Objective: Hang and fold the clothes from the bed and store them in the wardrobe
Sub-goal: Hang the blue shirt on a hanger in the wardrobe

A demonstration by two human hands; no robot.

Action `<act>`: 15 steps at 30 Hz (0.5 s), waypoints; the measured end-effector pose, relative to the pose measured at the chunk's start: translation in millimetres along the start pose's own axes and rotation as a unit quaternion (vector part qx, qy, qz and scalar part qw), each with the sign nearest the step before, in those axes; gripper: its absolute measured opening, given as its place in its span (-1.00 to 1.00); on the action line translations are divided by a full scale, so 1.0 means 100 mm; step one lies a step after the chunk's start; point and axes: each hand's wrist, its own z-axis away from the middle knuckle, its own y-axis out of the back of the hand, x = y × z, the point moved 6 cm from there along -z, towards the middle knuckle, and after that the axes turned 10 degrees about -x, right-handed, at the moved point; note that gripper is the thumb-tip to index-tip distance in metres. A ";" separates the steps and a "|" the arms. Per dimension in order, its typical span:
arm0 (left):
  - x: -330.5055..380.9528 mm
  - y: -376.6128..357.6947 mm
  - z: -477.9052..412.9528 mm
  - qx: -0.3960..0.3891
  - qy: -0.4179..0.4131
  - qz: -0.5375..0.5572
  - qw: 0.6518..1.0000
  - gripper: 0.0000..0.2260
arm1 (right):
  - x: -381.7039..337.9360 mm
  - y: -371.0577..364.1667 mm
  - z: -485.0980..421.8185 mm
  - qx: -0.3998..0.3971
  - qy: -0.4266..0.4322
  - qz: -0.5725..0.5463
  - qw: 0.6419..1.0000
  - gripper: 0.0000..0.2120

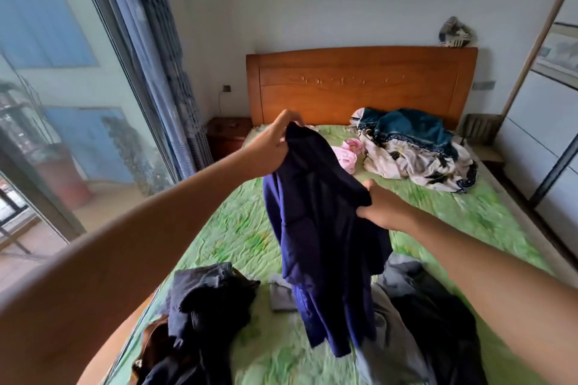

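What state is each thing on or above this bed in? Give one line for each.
navy garment: held up, hanging unfolded
left hand: pinches the navy garment's top
right hand: grips its side edge
dark pile: crumpled, unfolded
grey clothes: heaped, unfolded
pink garment: crumpled
teal and cream bundle: rumpled by the headboard
green sheet: wrinkled
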 end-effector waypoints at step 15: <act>-0.29 0.88 0.42 0.086 0.098 -0.501 0.856 -0.74 | -1.06 0.66 0.19 0.172 0.082 0.446 0.875 -0.12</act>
